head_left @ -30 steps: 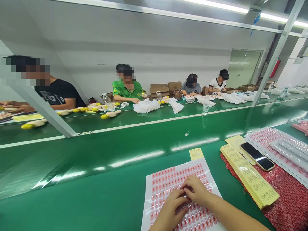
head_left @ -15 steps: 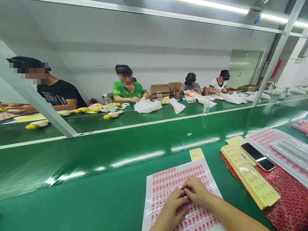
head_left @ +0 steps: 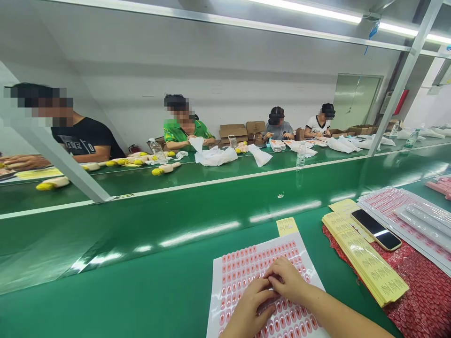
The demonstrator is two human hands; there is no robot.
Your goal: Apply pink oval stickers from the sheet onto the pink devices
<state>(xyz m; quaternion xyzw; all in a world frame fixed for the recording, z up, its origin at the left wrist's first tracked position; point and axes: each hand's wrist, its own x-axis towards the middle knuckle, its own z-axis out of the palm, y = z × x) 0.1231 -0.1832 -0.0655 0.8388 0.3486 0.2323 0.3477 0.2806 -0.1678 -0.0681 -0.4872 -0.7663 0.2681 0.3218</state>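
Observation:
A white sheet (head_left: 215, 281) with rows of small pink oval pieces, each with a red mark, lies on the green table. My left hand (head_left: 252, 305) rests over the middle of the sheet, its fingers curled and bent inward. Against its fingertips are those of my right hand (head_left: 287, 279), also curled, over the same rows. What the fingertips hold, if anything, is hidden. A small yellow label sheet (head_left: 287, 226) sticks out at the sheet's top edge.
To the right, a yellow label stack (head_left: 366, 263) and a phone (head_left: 376, 230) lie on red bubble wrap (head_left: 423, 291), near more pink sheets (head_left: 380, 202). Beyond a divider, several people sit at a bench with a bottle (head_left: 301, 155) and white bags (head_left: 216, 156).
My hands keep nearly the same pose on the sheet. The view has shifted slightly. Across the bench, the person in green has lifted part of a white bag.

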